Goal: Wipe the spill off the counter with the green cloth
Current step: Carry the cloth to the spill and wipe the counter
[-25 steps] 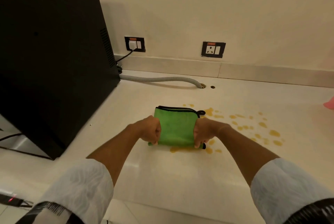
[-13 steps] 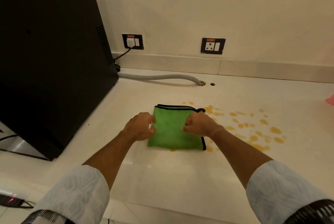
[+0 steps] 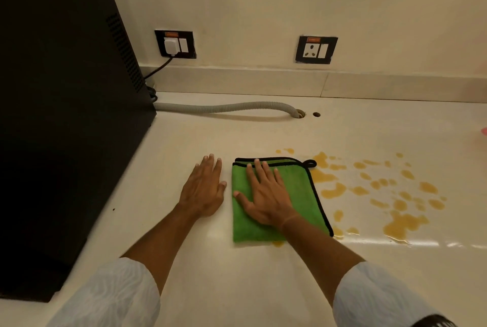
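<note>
Right grip (image 3: 266, 196) splayed flat on green cloth (image 3: 300, 194); left grip (image 3: 204, 189) flat on counter (image 3: 184, 260).

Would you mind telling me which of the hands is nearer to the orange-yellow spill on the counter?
The right hand. It lies flat on the folded green cloth, whose right edge borders the orange-yellow spill. The left hand rests flat on the bare cream counter, left of the cloth.
</note>
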`<state>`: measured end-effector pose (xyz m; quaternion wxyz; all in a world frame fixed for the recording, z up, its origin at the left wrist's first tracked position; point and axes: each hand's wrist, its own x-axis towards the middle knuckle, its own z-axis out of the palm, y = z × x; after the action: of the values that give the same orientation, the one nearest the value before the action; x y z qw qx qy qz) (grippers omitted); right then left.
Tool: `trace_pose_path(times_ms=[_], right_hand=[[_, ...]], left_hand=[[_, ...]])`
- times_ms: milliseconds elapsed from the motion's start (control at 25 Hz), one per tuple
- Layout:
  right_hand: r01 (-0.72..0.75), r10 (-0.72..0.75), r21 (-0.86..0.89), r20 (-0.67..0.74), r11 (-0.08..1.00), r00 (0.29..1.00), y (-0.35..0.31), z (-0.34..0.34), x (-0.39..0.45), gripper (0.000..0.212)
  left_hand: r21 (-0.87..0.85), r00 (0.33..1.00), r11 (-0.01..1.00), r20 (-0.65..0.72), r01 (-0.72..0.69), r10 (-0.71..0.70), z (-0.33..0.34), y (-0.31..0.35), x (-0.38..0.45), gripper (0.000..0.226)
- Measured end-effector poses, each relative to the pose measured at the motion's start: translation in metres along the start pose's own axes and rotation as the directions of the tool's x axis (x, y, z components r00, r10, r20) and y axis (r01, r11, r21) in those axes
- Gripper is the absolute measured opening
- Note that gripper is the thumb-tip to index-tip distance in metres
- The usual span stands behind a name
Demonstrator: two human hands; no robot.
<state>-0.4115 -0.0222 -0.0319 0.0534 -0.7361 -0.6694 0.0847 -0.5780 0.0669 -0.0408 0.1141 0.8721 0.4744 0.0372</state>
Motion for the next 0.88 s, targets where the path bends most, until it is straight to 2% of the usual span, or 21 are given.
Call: trace_pose_path(times_ms=[120,280,440,600,800,880], right_hand=[[-0.110,0.110,0.001,-0.037,0.994,0.993,0.006,0.007,0.011,0.089],[-0.261,0.260,0.004,-0.075,0.965,0.963,0.020,0.002,0.038,0.093],[-0.344,0.343,-0.002,-0.080,0.939,0.936,0.031,-0.001,0.069,0.098],[-0.243,0.241,-0.072,-0.038,0.967,0.970,0.034,-0.005,0.072,0.095],[0.081,-0.080,-0.082,0.013,0.993,0.997,0.038,-0.006,0.014,0.090],[0.088,-0.087,-0.086,0.010,0.992,0.996,0.049,-0.002,-0.006,0.089]], left_hand=[[-0.003,0.998,0.999,0.015,-0.054,0.054,0.004,-0.001,0.012,0.067],[0.046,0.998,0.997,-0.001,-0.059,0.059,0.011,0.000,0.016,0.069],[0.055,0.998,0.997,-0.025,-0.055,0.057,0.018,-0.002,0.016,0.072],[0.066,0.997,0.996,-0.043,-0.054,0.057,0.018,-0.002,0.017,0.073],[0.055,0.998,0.997,-0.024,-0.057,0.059,0.012,0.000,0.016,0.068],[0.047,0.998,0.998,-0.015,-0.052,0.053,0.010,0.001,0.016,0.068]])
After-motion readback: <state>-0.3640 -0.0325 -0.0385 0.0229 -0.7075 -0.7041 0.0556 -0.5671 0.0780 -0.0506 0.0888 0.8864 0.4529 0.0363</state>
